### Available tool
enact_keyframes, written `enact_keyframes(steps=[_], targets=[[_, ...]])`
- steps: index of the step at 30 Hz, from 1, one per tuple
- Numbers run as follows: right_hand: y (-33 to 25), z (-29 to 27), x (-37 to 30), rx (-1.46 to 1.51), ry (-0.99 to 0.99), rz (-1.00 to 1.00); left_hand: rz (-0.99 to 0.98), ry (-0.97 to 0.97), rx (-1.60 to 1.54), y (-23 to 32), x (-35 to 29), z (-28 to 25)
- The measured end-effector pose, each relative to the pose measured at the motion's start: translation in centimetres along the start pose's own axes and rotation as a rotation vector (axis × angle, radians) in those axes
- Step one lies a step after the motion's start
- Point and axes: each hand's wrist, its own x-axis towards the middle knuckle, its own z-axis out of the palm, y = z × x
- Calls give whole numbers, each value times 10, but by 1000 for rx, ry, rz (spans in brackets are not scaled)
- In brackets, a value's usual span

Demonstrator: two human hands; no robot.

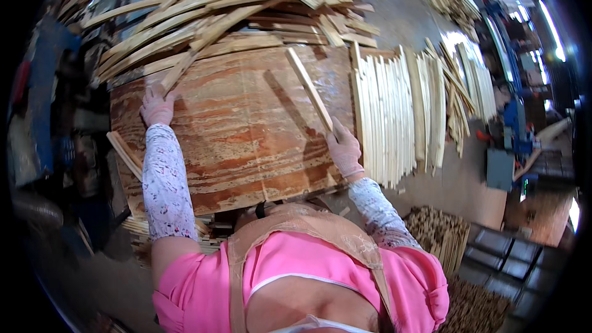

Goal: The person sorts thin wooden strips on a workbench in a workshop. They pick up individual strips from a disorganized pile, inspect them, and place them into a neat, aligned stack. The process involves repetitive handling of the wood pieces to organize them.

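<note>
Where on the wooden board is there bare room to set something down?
The board is bare across its middle, between the left hand and the strip in the right hand. It's crowded along the far edge, by the loose pile, and at the right, by the strip row.

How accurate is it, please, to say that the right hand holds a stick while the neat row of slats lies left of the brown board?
The side is wrong: the head view shows the neat row of slats on the right of the brown board. The right hand holds a stick.
</note>
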Motion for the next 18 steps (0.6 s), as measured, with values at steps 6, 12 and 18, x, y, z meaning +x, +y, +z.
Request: enact_keyframes(steps=[6, 12, 18], targets=[[19, 52, -37, -376, -5, -111, 81, -254, 78, 22, -30, -19], [20, 48, -22, -337, -16, 140, 144, -269, -412, 62, -114, -43], [73, -2, -9, -448, 41, 167, -97, -483, -1173, 125, -180, -80]])
